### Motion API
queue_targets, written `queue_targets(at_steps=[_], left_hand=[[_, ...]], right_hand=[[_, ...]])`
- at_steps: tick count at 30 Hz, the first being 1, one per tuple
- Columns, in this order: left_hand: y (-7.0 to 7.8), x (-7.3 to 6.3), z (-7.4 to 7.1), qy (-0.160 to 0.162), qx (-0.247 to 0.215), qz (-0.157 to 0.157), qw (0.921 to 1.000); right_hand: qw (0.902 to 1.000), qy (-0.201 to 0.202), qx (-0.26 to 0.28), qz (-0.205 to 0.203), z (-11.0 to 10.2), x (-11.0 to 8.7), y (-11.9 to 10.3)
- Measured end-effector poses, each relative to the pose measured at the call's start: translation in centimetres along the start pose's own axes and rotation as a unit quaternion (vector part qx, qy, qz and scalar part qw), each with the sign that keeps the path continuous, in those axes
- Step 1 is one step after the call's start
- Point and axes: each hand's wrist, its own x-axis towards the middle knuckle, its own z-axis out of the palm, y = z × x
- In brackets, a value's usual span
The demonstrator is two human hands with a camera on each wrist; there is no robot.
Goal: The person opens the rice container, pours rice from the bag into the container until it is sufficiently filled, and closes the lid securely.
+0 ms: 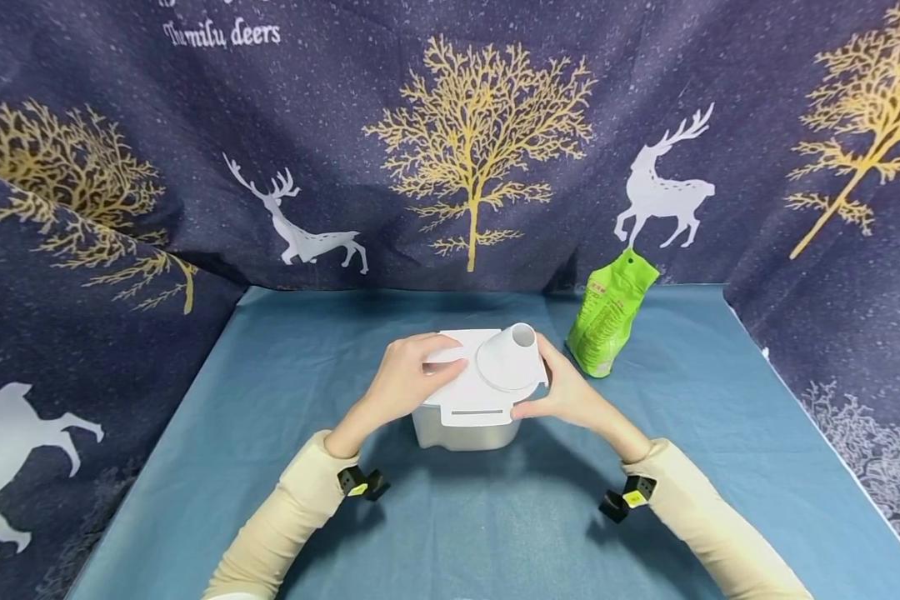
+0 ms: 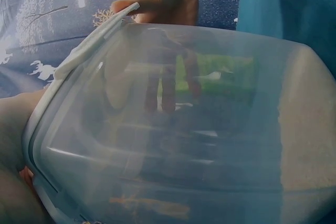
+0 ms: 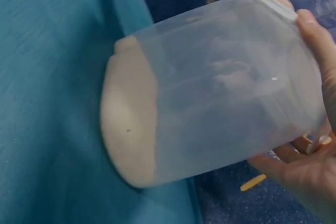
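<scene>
A translucent plastic storage container (image 1: 468, 436) stands upright on the cloth, with a pale beige filling (image 3: 128, 124) in its bottom part. Its white lid (image 1: 472, 392) carries a tapered round spout (image 1: 512, 354) at the right. My left hand (image 1: 408, 379) grips the lid at its left side, fingers over the back and thumb in front. Across from it, my right hand (image 1: 566, 392) holds the lid's right edge between thumb and fingers. From the right wrist, the right hand (image 3: 310, 177) shows around the container's top; some fingertips are hidden behind the lid.
A green pouch (image 1: 611, 317) stands behind and to the right of the container. Blue cloth (image 1: 292, 375) covers the table, and a dark printed curtain (image 1: 315, 108) hangs behind it and along both sides.
</scene>
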Motion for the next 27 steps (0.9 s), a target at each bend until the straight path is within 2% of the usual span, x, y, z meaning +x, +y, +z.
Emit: queue_targets(at_steps=[9,22,27], left_hand=[[0.11,0.08,-0.08,-0.003,-0.009,-0.001,1.0],[0.13,0.16,-0.23,0.007,-0.005,0.013,0.9999],[0.37,0.09,-0.68,0.032,-0.003,0.023,0.9992]], right_hand=[[1.0,-0.008,0.001,-0.004,-0.32,0.23,0.23],[0.9999,0.006,-0.008,0.008,-0.25,0.28,0.33],[0.9998,0.014,-0.014,0.002,-0.33,0.19,0.4]])
